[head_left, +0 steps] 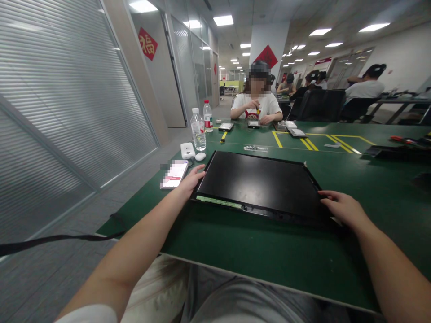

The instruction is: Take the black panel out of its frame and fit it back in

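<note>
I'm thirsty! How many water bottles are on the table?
2. A clear bottle stands near the left edge, beside a white box. A red-label bottle stands just behind it. More may be hidden farther back.

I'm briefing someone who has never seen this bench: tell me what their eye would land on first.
First, the large flat black rectangular panel lying in the middle of the green table, with the left hand on its left edge and the right hand on its right edge. Next, the lit smartphone just left of the left hand, and two clear plastic water bottles beyond it. A person in a white shirt sits at the far side.
</note>
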{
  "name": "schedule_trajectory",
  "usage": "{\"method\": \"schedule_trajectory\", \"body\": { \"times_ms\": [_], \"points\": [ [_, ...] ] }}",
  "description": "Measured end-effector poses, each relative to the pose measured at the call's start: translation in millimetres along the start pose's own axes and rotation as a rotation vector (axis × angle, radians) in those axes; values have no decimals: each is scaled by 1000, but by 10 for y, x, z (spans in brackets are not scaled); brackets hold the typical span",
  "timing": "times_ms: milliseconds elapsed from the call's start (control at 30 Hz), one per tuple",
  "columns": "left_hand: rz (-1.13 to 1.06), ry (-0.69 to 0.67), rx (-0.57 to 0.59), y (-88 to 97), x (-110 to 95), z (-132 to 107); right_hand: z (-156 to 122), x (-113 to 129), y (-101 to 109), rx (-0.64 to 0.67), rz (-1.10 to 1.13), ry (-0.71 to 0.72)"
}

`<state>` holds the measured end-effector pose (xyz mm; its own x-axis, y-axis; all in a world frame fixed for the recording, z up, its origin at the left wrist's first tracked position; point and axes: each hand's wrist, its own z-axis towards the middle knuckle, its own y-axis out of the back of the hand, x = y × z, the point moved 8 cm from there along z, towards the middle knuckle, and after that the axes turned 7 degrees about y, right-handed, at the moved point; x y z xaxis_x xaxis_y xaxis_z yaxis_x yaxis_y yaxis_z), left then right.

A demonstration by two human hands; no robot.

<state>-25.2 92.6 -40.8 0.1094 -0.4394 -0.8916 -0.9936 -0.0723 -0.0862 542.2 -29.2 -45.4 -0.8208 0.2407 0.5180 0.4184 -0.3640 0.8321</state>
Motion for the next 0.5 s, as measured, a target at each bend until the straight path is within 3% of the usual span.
{"method": "schedule_trajectory", "body": {
  "times_ms": [200, 333, 500],
  "points": [
    [-63, -12, 123, -51, 59, 63, -5, -10, 0, 26, 9, -44],
    [-43, 11, 214, -75, 63, -23, 19, -23, -5, 25, 9, -24],
    [25, 18, 199, -91, 24, -161, 49, -85, -15, -23, 0, 14]
  ]
}}
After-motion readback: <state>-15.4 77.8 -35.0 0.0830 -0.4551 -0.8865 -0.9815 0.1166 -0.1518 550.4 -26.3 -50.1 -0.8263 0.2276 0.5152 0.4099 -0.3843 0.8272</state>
